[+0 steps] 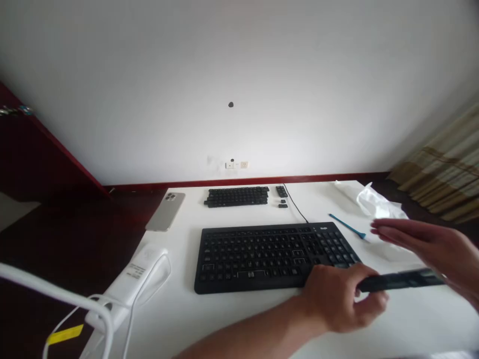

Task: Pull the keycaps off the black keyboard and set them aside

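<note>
Gripped in the left hand point(337, 296), fingers curled shut around its near end, is a long flat black strip point(402, 280) that runs out to the right just above the table; motion blur hides what it is exactly. At its far end the right hand point(430, 249) is spread flat with the fingers pointing left, and the strip's tip meets the palm side, though whether that hand clasps it or only touches it cannot be told.

Beneath both lies the white table point(232, 319). At its centre sits a black keyboard point(269, 257), its right near corner hidden behind the left hand. Along the near left edge lies a white power strip point(136, 279) with white cables. Farther back rests a block of loose black keycaps point(236, 196), with a silver phone point(165, 211) face down to its left. Crumpled white plastic point(376, 205) sits far right, and a thin blue tool point(348, 226) lies between it and the keyboard.
</note>
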Demonstrator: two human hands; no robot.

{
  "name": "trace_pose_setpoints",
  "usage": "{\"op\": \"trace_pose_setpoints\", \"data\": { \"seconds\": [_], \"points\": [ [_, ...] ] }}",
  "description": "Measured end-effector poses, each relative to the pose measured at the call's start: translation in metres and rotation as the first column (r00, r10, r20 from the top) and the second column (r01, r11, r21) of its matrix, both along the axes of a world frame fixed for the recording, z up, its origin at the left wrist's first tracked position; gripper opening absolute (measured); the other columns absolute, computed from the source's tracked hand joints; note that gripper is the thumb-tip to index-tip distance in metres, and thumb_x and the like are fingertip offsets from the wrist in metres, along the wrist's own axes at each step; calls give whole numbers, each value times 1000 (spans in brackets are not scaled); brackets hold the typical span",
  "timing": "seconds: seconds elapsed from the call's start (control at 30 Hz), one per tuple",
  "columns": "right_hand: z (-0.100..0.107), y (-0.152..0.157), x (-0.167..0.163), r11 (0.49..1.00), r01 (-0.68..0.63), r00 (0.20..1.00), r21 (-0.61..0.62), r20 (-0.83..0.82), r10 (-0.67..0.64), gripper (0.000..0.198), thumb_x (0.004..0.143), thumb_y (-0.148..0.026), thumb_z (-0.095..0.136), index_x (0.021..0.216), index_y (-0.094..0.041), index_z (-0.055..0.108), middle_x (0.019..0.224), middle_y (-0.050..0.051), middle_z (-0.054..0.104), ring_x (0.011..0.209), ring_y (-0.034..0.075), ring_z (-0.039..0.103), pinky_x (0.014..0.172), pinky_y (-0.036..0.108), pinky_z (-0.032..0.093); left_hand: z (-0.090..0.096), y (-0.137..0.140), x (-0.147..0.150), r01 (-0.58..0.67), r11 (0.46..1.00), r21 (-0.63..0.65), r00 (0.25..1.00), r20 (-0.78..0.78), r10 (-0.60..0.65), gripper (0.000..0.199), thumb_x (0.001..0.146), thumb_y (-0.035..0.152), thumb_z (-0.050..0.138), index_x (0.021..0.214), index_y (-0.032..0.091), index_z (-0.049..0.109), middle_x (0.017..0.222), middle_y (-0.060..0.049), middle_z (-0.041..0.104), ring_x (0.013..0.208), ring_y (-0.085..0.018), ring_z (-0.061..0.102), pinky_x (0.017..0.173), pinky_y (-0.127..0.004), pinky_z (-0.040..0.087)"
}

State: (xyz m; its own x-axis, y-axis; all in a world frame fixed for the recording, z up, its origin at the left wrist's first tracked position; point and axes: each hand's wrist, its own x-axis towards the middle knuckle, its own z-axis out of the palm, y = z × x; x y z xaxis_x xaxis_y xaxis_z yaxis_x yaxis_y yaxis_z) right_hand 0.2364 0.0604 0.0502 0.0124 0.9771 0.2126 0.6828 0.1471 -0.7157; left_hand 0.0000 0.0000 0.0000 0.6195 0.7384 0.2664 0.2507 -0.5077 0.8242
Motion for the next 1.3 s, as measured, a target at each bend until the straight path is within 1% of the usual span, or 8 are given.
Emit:
{"op": "trace_pose_setpoints", "data": {
  "seconds": [0.1,0.2,0.27,0.37,0.5,0.73,0.93,1.3],
  "points": [
    [4,78,-29,999,-26,989,-38,-144,20,35,88,-54,73,103,-24,82,105,19,81,93,35,80,89,43,64,-1,0,1,-1,1000,-17,1000,4,1,43,97,49,55,130,23,63,91,-2,80,83,-22,80,81,-32,64],
    [-19,137,-69,983,-37,995,178,101,19,25,87,-49,73,88,-26,82,96,12,82,90,34,78,90,49,61,-2,0,3,-16,1000,-24,1000,9,16,42,97,48,54,130,22,63,92,-3,81,84,-23,80,83,-33,64],
    [-39,154,-80,965,-130,976,227,200,85,22,89,-44,70,85,-26,82,98,8,82,89,31,77,90,44,60,-3,0,4,-20,1000,-18,1000,15,20,42,97,48,54,129,22,63,95,-3,81,84,-23,80,83,-33,65],
    [-61,152,-75,959,-243,944,146,262,200,21,90,-40,68,87,-25,82,100,6,82,87,27,76,86,38,59,-3,1,4,2,1000,0,1000,32,-2,39,98,46,54,127,23,63,99,-2,81,84,-22,80,83,-32,65],
    [-65,144,-61,960,-276,938,36,227,261,23,88,-39,72,102,-24,84,110,7,81,86,24,76,85,37,61,-3,2,4,35,999,15,999,40,-35,32,97,42,55,121,22,64,97,-1,81,85,-21,80,81,-30,65],
    [-56,141,-59,987,-153,971,-50,180,160,26,86,-30,73,110,-22,79,99,7,81,88,25,77,83,39,63,-8,1,6,45,998,47,996,71,-48,25,95,37,56,114,22,62,88,0,78,74,-18,77,75,-26,63],
    [-62,141,-61,985,-171,969,-37,174,175,20,86,-34,73,102,-25,81,86,3,79,80,21,75,82,36,61,-7,2,5,43,998,44,993,106,-48,20,94,32,58,111,22,62,85,1,75,71,-16,75,72,-24,61],
    [-55,135,-72,981,-183,953,70,259,160,25,99,-31,60,106,-25,84,101,3,83,91,26,79,88,38,59,-1,3,3,38,999,6,988,148,-39,23,96,32,56,113,20,64,85,0,76,70,-16,75,72,-24,61]
  ]
}}
